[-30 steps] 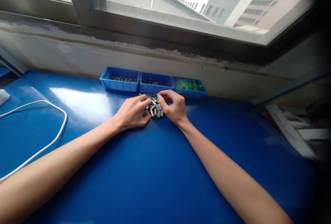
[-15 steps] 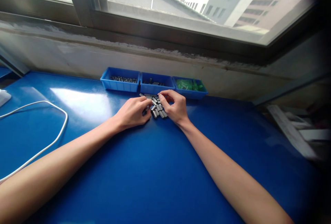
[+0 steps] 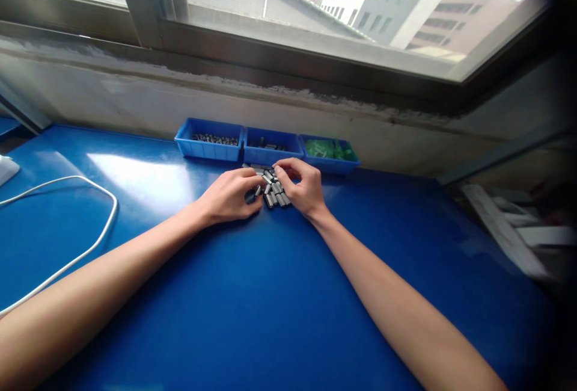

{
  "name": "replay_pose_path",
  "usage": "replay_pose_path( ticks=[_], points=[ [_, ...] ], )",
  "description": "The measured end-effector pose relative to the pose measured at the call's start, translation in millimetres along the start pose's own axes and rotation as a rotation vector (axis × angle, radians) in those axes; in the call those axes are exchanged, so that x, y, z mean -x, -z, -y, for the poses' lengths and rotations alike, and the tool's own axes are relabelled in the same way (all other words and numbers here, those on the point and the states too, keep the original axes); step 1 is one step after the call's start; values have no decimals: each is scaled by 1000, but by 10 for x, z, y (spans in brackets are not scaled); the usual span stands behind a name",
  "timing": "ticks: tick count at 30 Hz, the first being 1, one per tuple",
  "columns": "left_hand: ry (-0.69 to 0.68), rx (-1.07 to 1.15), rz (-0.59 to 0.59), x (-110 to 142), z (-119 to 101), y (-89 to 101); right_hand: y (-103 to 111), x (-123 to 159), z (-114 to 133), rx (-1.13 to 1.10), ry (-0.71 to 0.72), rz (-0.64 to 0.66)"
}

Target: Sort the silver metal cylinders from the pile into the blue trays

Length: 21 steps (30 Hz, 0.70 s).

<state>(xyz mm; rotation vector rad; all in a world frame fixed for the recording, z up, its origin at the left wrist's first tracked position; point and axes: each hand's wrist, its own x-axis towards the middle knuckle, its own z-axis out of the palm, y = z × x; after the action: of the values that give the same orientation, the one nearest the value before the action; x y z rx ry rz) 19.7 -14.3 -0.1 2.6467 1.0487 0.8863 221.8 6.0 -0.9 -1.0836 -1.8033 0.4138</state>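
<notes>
A pile of small grey metal-looking pieces with dark edges (image 3: 277, 194) lies on the blue tabletop (image 3: 270, 295) between my hands. My left hand (image 3: 232, 195) rests at the pile's left side, thumb and fingers curled round one small grey metal piece (image 3: 258, 190) that shows at the fingertips. At the pile's right side, my right hand (image 3: 303, 185) is closed in a pinch over the upper pieces. Whatever lies between its thumb and forefinger is too small or hidden to make out.
Behind the pile stand three blue bins: the left bin (image 3: 210, 149) with many small metal parts, the middle bin (image 3: 270, 155) with a few dark pieces, the right bin (image 3: 333, 165) with green items. A white cable (image 3: 106, 231) curves across the left. A window frame (image 3: 270, 57) rises behind.
My left fingers have shifted slightly, and the small metal piece in them shows more clearly. My right hand has moved very slightly left; the pile looks nearly the same.
</notes>
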Motion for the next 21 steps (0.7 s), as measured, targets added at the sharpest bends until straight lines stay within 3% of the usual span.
replay_pose_path(
  ticks=[6, 9, 12, 15, 18, 21],
  points=[
    [82, -110, -19, 18, 28, -50, -5, 5, -1, -11, -18, 6],
    [108, -55, -38, 13, 53, -60, -2, 6, -1, -15, -18, 8],
    [181, 150, -142, -15, 93, -40, 4, 3, -1, -15, -16, 9],
    [324, 514, -238, -48, 150, 0, 3, 4, 0, -21, -12, 16],
    [415, 771, -257, -69, 204, 32, -4, 21, 4, 0, 39, 37],
    [416, 833, -251, -72, 232, 37, -13, 50, 9, 65, 155, 82]
  ],
)
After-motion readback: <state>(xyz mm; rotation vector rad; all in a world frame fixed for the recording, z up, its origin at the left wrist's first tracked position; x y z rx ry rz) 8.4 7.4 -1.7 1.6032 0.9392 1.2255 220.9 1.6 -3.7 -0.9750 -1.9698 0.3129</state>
